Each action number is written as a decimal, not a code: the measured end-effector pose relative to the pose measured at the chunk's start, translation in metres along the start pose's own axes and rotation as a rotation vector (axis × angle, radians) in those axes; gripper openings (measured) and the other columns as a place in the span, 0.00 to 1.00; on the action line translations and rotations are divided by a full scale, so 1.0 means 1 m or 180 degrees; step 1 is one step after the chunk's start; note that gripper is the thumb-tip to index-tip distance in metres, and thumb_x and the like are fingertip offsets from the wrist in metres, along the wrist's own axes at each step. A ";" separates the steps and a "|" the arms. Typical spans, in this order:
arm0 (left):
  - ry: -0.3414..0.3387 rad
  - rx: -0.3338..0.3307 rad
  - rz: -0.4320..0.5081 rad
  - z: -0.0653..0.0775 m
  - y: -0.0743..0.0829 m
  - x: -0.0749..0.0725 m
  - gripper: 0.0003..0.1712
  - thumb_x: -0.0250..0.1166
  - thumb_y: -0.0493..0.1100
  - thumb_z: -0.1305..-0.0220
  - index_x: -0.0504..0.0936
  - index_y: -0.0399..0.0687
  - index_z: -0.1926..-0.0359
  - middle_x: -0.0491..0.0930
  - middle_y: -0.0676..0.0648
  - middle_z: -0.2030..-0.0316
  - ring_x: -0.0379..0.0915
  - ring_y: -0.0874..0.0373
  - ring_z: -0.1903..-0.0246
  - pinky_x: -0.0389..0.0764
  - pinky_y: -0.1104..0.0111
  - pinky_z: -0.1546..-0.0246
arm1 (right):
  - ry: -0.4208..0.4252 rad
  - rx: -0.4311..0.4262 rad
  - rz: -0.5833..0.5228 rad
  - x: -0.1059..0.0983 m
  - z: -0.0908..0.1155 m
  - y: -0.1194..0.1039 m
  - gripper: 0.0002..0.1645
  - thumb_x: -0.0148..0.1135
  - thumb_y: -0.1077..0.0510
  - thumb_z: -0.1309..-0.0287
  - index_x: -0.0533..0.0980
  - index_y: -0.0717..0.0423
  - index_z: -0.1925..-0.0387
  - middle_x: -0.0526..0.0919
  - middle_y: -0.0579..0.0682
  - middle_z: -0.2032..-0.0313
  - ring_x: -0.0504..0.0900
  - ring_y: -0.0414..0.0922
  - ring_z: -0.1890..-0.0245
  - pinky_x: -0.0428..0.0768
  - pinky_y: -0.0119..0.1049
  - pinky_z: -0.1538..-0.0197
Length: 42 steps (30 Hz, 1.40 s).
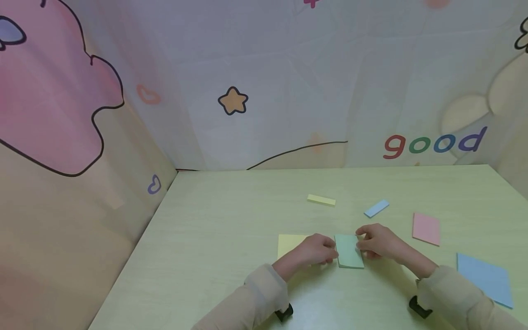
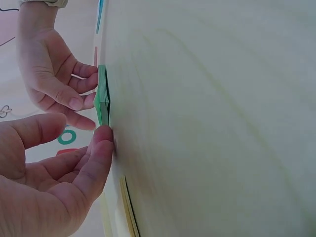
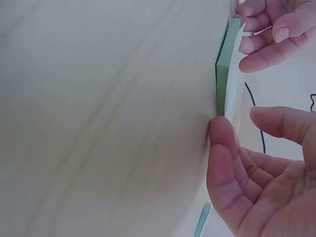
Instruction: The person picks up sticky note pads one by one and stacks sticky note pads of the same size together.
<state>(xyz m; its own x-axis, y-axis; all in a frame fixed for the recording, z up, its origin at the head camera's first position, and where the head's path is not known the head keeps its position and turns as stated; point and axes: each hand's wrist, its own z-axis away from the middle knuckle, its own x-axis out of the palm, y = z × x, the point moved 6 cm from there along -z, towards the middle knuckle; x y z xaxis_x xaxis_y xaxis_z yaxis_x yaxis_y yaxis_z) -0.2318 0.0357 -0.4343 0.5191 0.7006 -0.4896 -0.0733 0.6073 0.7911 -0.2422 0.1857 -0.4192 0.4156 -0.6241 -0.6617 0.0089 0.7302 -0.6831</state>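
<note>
A light green sticky note pad (image 1: 349,257) lies flat on the table between the two hands. At its left edge are the fingertips of my left hand (image 1: 315,250), which also overlaps a yellow sticky note pad (image 1: 288,244) in the head view. My right hand (image 1: 380,241) has its fingertips at the green pad's right edge. The left wrist view shows the green pad (image 2: 102,94) from its side, the left thumb raised away from it. In the right wrist view the right thumb (image 3: 276,121) likewise stands apart from the pad.
Beyond the hands lie a narrow yellow note strip (image 1: 321,200) and a narrow blue one (image 1: 376,208). To the right are a pink pad (image 1: 426,229) and a larger blue pad (image 1: 483,277), the latter partly behind the right sleeve. A printed cloth backdrop (image 1: 288,101) borders the table.
</note>
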 end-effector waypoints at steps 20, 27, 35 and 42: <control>-0.0177 0.0366 -0.0723 0.017 0.007 -0.004 0.24 0.59 0.47 0.44 0.72 0.44 0.46 0.77 0.50 0.53 0.72 0.59 0.52 0.72 0.71 0.54 | -0.0015 -0.0350 -0.0164 -0.020 0.015 0.014 0.26 0.54 0.61 0.46 0.64 0.75 0.49 0.78 0.56 0.68 0.76 0.43 0.75 0.75 0.36 0.72; -0.0255 0.0548 -0.1001 0.022 0.008 -0.003 0.21 0.58 0.47 0.43 0.76 0.43 0.51 0.78 0.49 0.55 0.73 0.61 0.57 0.73 0.72 0.58 | 0.0038 -0.0372 -0.0152 -0.032 0.022 0.016 0.27 0.53 0.60 0.45 0.63 0.77 0.48 0.78 0.60 0.63 0.78 0.45 0.70 0.76 0.36 0.69; -0.0350 0.0766 -0.1057 0.030 0.013 -0.002 0.11 0.57 0.45 0.42 0.71 0.40 0.72 0.66 0.54 0.79 0.57 0.65 0.79 0.61 0.76 0.77 | 0.0181 -0.0375 0.0047 -0.047 0.025 0.022 0.27 0.53 0.58 0.44 0.64 0.77 0.49 0.77 0.65 0.59 0.78 0.49 0.63 0.77 0.37 0.67; -0.0308 0.0821 -0.1135 0.034 0.015 -0.002 0.11 0.58 0.45 0.43 0.75 0.40 0.66 0.70 0.54 0.78 0.59 0.67 0.78 0.62 0.78 0.76 | 0.0331 -0.0368 0.0283 -0.062 0.024 0.030 0.26 0.53 0.57 0.43 0.66 0.77 0.50 0.75 0.69 0.56 0.78 0.55 0.59 0.78 0.43 0.63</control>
<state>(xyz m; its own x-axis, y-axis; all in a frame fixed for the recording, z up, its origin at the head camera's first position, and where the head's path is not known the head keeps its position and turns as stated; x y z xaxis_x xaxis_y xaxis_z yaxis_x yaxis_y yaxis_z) -0.2054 0.0305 -0.4086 0.5515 0.4187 -0.7215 0.3330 0.6825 0.6506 -0.2455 0.2535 -0.3914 0.3137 -0.5882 -0.7454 -0.1310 0.7507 -0.6475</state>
